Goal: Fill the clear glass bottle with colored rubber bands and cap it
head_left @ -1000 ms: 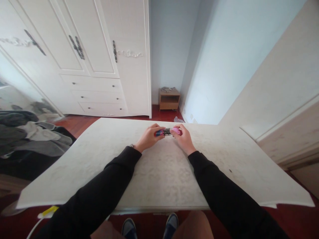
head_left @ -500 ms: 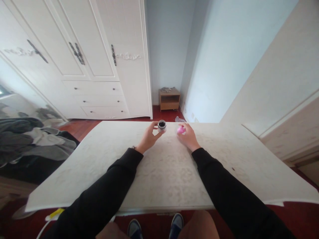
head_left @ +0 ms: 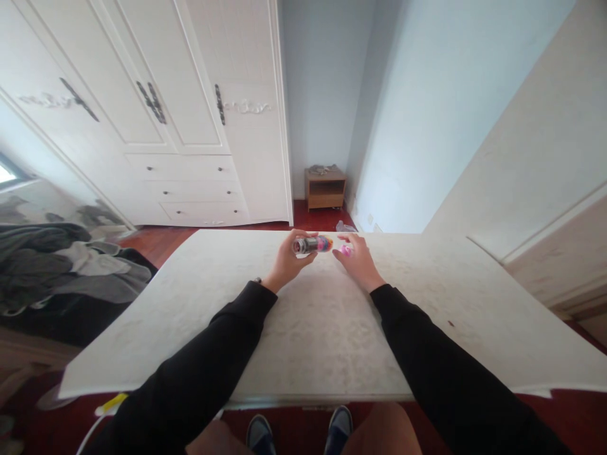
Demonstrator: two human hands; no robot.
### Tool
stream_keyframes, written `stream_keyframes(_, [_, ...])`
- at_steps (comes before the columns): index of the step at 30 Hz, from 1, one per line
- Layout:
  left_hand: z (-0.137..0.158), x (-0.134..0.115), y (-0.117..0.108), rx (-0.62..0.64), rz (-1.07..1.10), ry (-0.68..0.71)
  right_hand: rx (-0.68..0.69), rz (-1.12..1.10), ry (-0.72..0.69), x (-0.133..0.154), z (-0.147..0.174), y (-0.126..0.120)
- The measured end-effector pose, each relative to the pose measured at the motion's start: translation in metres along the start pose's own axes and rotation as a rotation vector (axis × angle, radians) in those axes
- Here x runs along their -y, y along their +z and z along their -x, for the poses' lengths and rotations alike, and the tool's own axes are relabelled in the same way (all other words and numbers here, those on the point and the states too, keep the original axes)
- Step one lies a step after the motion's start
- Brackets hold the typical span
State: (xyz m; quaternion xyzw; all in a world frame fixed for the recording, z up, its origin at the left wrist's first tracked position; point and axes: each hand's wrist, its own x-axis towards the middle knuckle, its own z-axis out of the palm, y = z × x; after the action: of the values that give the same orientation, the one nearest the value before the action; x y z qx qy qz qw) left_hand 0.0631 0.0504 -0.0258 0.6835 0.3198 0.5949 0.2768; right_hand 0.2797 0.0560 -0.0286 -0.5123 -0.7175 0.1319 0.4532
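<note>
My left hand (head_left: 287, 260) is closed around a small clear bottle (head_left: 309, 245) with dark contents, tipped onto its side above the far part of the white table (head_left: 317, 328). Its round mouth points left, and its other end, patterned in pink, blue and orange, points right. My right hand (head_left: 359, 260) is a short way to the right, fingers curled about a small pink object (head_left: 346, 251). Part of that object is hidden by the fingers, and its kind is not clear. The hands are apart from each other.
Clothes (head_left: 90, 265) are heaped left of the table. Beyond it stand a white wardrobe (head_left: 190, 126) and a small wooden cabinet (head_left: 325, 189). A tiny dark speck (head_left: 451, 323) lies on the table at right. A yellow item with a white cable (head_left: 112, 403) is at lower left.
My left hand has turned the bottle from upright onto its side, bringing its coloured end into view. My right hand's fingers have shifted around the pink object, which now shows less.
</note>
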Motion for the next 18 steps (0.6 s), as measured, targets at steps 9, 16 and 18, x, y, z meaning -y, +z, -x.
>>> stream_keyframes(9, [-0.003,-0.006,-0.002,0.011,0.131,-0.209,0.048,-0.456,0.067,0.020,0.007,0.004])
stream_keyframes(16, [0.003,-0.002,0.000,0.179,0.017,-0.172,-0.073,-0.475,-0.143,0.038,0.014,-0.005])
stream_keyframes(18, [0.005,-0.003,0.003,0.190,0.062,-0.206,-0.106,-0.471,-0.162,0.042,0.016,-0.006])
